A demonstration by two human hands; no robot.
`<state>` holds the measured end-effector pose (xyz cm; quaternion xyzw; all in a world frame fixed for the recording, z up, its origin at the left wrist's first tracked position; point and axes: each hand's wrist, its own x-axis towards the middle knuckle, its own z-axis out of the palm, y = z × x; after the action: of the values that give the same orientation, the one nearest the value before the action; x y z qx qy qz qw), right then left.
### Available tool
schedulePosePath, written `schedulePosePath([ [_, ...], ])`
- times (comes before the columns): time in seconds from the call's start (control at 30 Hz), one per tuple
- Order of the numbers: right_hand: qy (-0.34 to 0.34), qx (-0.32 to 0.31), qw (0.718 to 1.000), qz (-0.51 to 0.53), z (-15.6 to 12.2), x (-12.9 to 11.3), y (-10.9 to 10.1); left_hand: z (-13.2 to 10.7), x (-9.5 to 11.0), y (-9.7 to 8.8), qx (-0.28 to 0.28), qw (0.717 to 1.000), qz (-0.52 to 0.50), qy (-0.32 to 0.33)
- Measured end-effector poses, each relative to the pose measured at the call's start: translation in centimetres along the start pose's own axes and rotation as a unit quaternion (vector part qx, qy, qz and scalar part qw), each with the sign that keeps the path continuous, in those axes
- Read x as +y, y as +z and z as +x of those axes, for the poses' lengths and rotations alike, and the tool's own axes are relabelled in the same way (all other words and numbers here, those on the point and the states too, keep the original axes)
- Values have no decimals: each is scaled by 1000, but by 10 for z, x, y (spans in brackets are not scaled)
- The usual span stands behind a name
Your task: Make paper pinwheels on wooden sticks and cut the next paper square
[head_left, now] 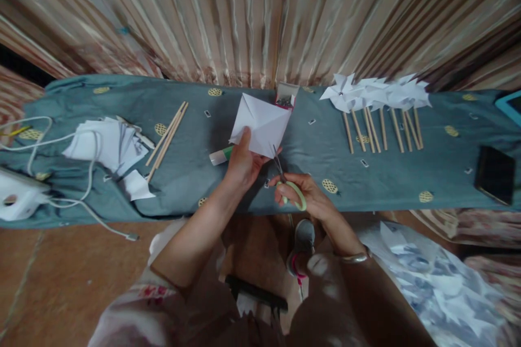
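My left hand (243, 164) grips a creased white paper square (260, 122) near its lower left edge, thumb on top and fingers beneath. In my right hand (303, 190) is a pair of scissors (293, 188) with light green handles. Its blades are at the paper's lower corner; whether they cut into it I cannot tell. Partly behind my left hand lies a small green and white box or tube (222, 156). Just beyond the paper stands an opened small box (286, 98) with tiny metal pieces inside.
A stack of white paper (101, 143), wooden sticks (173, 133) and a white power strip with cables (22, 195) lie to the left. Paper pinwheels on sticks (374, 95) and a dark phone (495, 174) lie right. A bag of pinwheels (439, 276) is below.
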<state>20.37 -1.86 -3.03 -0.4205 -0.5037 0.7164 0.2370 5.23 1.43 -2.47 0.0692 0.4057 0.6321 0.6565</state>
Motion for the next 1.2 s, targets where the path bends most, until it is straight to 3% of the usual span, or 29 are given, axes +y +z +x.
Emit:
schedulePosePath([
  [1.2, 12, 16, 1000, -12, 3, -1, 2, -6, -3, 4, 38, 999, -22, -8],
])
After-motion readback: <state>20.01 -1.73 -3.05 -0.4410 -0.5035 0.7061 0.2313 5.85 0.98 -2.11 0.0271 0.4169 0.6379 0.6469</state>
